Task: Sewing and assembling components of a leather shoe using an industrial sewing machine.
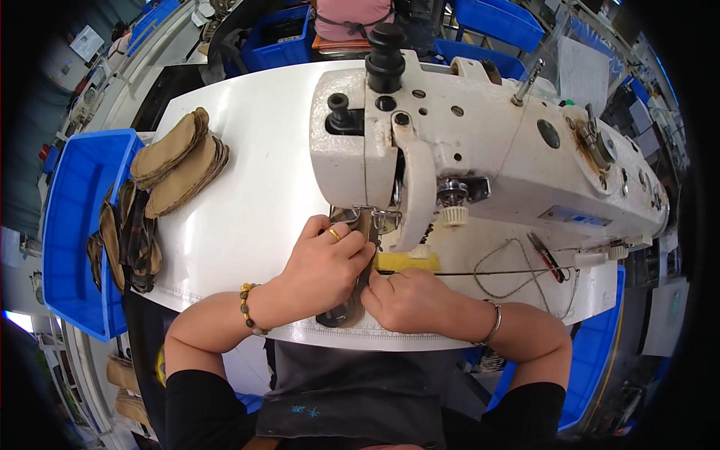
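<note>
A white industrial sewing machine (480, 135) stands on a white table, its needle area just ahead of my hands. A dark and tan fabric piece (346, 313) runs from under the presser foot toward the table's near edge. My left hand (322, 266) is closed on its left side, close to the foot, fingers bent over the cloth. From the right, my right hand (405, 300) pinches the edge of the same piece, a little nearer to me. The fingers cover much of the cloth, and the needle tip cannot be made out.
Stacked tan sole-shaped pieces (187, 169) lie at the table's left, beside a blue bin (86, 172) with dark and tan pieces hanging over its side. To the right are thread snips (546, 256), a looped cord (487, 274) and a yellow strip (407, 262).
</note>
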Tool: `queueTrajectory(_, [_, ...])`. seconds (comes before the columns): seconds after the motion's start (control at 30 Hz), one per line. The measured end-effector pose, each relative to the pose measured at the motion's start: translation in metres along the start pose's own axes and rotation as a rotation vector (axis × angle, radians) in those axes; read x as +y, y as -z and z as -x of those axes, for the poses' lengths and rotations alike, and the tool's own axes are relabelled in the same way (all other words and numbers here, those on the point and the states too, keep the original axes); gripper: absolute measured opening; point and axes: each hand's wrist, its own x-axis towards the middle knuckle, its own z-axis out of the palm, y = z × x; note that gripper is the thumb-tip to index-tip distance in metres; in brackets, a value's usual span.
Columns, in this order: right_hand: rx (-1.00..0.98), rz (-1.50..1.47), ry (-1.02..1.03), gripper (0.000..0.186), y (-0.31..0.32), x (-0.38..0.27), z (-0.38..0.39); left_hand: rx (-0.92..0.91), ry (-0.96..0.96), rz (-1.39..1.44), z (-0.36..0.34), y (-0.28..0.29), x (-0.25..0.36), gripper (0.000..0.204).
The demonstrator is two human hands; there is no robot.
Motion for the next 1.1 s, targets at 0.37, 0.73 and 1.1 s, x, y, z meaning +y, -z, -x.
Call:
queueTrajectory(0.37, [-0.024,0.004,-0.054,0.015,0.003,0.012,-0.002,0.020,0.088,0.044,-0.010,-0.003,-0.006,0.032])
queueTrajectory(0.73, [0.046,0.073,0.053,0.013,0.001,-0.014,0.001,0.030,0.007,-0.002,0.003,0.010,0.009,0.029])
queueTrajectory(1.1, [0.009,0.085,0.003,0.015,0.004,-0.021,0.003,0.047,-0.008,0.075,0.001,0.007,0.010,0.031])
